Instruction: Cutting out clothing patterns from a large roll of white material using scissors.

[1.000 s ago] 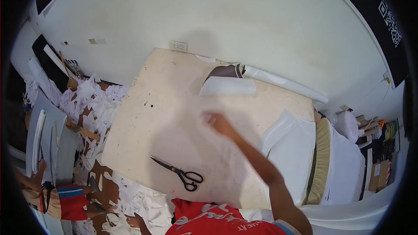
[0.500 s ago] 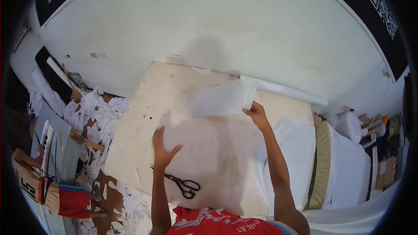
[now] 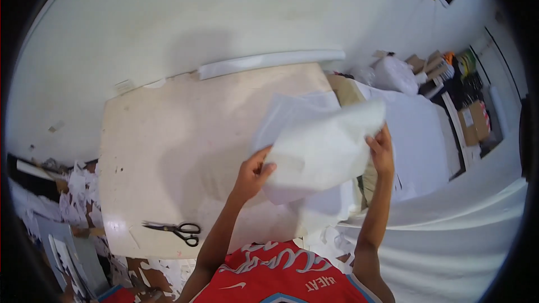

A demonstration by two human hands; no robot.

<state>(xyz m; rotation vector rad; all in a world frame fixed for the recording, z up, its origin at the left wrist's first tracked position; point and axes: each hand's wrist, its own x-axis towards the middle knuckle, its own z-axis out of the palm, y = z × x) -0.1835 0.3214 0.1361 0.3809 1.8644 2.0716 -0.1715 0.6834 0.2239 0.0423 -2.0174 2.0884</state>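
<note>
A curled white sheet [image 3: 323, 148] is held up over the right part of the pale worktable [image 3: 135, 151]. My left hand [image 3: 252, 174] grips its lower left edge, thumb on top. At the upper right corner, my right hand [image 3: 380, 151] pinches the same sheet. Beneath it lie other thin whitish sheets [image 3: 289, 106], partly hidden. Black-handled scissors [image 3: 178, 229] lie near the table's front left edge, away from both hands.
A white roll [image 3: 269, 59] lies along the back edge. To the right are an olive cushion-like layer [image 3: 345, 87], pale padded bedding [image 3: 421, 140] and cardboard boxes [image 3: 474, 120]. Paper scraps [image 3: 78, 191] litter the floor at left, beside leaning panels [image 3: 64, 252].
The sheet from the back of the table has come forward and rightward. Both hands now grip it; the left was open half a second ago. My view has turned right.
</note>
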